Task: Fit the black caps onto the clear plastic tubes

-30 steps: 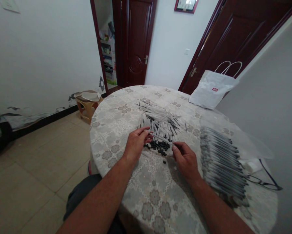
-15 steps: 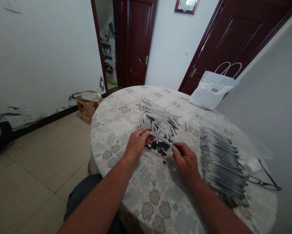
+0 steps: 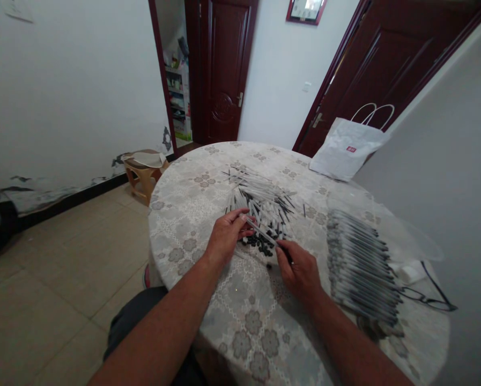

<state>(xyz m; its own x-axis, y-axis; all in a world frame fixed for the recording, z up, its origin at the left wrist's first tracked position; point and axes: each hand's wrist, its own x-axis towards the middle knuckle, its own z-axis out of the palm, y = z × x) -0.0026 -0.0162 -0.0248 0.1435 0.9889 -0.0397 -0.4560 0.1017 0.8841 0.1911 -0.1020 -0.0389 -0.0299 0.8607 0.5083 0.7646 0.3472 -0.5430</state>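
Observation:
A slim, pale grey pen (image 3: 263, 232) slants down from left to right between my hands. My left hand (image 3: 227, 235) pinches its upper left end with thumb and fingers. The lower right end is pinched in my right hand (image 3: 300, 269), and the fingers partly cover the tip. Below and behind the pen lies a cluster of small black caps (image 3: 258, 245), with one loose black cap (image 3: 268, 266) nearer to me. Just beyond is a loose heap of whitish pen tubes and thin dark refills (image 3: 260, 187).
On the right, a thick stack of assembled-looking pens (image 3: 361, 268) lies on clear plastic, with eyeglasses (image 3: 429, 302) beside it. A white paper bag (image 3: 349, 150) stands at the back right of the round, cloth-covered table (image 3: 195, 214). A stool (image 3: 143, 174) stands left, on the floor.
My right hand has moved slightly left and down, and the pen between my hands now slopes more steeply. My left hand stays nearly in place.

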